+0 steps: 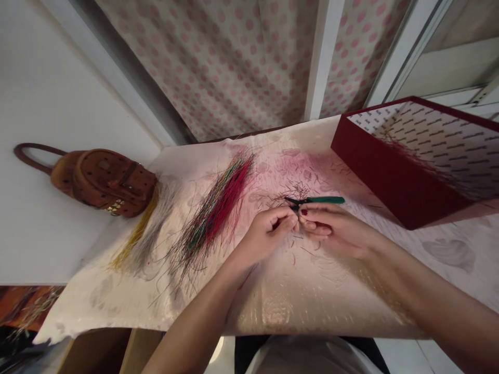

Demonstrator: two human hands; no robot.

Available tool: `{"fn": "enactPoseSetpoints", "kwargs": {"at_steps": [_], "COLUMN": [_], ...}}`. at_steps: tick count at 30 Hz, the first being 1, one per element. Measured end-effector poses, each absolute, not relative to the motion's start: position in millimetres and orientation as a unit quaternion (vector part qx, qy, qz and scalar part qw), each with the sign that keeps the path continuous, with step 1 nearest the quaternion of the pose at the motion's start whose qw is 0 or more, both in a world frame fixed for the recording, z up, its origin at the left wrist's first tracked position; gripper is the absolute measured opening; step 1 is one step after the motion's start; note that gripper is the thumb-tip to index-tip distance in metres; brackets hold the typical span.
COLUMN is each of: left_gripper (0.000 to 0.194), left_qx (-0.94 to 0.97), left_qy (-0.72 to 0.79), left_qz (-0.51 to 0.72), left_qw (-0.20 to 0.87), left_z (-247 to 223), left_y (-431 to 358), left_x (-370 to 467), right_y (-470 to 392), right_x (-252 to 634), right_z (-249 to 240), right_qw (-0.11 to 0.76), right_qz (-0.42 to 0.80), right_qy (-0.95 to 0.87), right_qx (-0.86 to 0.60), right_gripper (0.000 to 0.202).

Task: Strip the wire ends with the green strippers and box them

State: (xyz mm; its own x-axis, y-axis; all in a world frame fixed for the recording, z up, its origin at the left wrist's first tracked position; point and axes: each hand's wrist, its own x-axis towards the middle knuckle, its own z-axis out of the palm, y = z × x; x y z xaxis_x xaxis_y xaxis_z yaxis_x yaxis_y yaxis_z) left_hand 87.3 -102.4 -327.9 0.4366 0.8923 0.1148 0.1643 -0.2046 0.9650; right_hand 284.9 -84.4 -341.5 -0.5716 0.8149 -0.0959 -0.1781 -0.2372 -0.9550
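My left hand (273, 231) and my right hand (333, 228) meet over the middle of the covered table, fingertips pinched close together. Whatever they hold between them is too small to make out. Just beyond the fingertips lies a cutting tool with a green handle (325, 199) and dark jaws, partly hidden by my fingers. Short reddish wire clippings (294, 190) are scattered around it. To the left, a long bundle of thin red, green and dark wires (224, 205) lies slantwise on the cloth.
A dark red box (393, 189) with a patterned lining and thin strands inside stands at the right. At the left are a brown backpack (113, 179), yellow strands (134, 239) and silvery strands (154, 234). A dotted curtain (234, 62) hangs behind the table.
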Motion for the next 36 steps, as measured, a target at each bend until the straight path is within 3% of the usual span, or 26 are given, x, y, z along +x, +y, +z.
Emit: {"fn": "enactPoseSetpoints", "kwargs": {"at_steps": [2,5,9,13,22,30,33,36], "left_gripper": [0.032,0.034,0.034,0.036,0.035,0.038,0.035,0.03], "left_qx": [0.667,0.596,0.506,0.471,0.493,0.566,0.648,0.701], "left_qy": [0.374,0.373,0.364,0.352,0.368,0.395,0.402,0.397], "left_qz": [0.373,0.375,0.369,0.364,0.369,0.373,0.367,0.36], "left_qw": [0.526,0.604,0.689,0.723,0.697,0.619,0.533,0.471], "left_z": [-328.0,-328.5,-327.6,-327.8,-326.2,-329.7,-331.5,-332.5], "left_y": [-103.4,-105.1,-105.6,-104.7,-106.0,-104.1,-101.8,-102.1], "left_x": [87.7,87.0,84.8,83.4,85.1,85.3,83.5,83.3], "right_y": [-84.6,-87.0,-91.0,-94.4,-97.9,-97.2,-95.9,-93.2], "right_x": [284.3,283.3,283.2,284.0,285.3,283.7,281.8,280.5], "right_z": [-342.4,-341.9,-341.6,-342.5,-341.3,-341.2,-340.7,-339.4], "right_qw": [0.322,0.343,0.445,0.433,0.407,0.432,0.434,0.413], "right_qz": [0.787,0.758,0.478,0.206,0.045,0.165,0.303,0.519], "right_qy": [-0.447,-0.48,-0.674,-0.798,-0.839,-0.819,-0.764,-0.646], "right_qx": [-0.279,-0.277,-0.346,-0.366,-0.357,-0.339,-0.37,-0.379], "right_gripper": [0.028,0.023,0.007,0.015,0.007,0.007,0.007,0.012]}}
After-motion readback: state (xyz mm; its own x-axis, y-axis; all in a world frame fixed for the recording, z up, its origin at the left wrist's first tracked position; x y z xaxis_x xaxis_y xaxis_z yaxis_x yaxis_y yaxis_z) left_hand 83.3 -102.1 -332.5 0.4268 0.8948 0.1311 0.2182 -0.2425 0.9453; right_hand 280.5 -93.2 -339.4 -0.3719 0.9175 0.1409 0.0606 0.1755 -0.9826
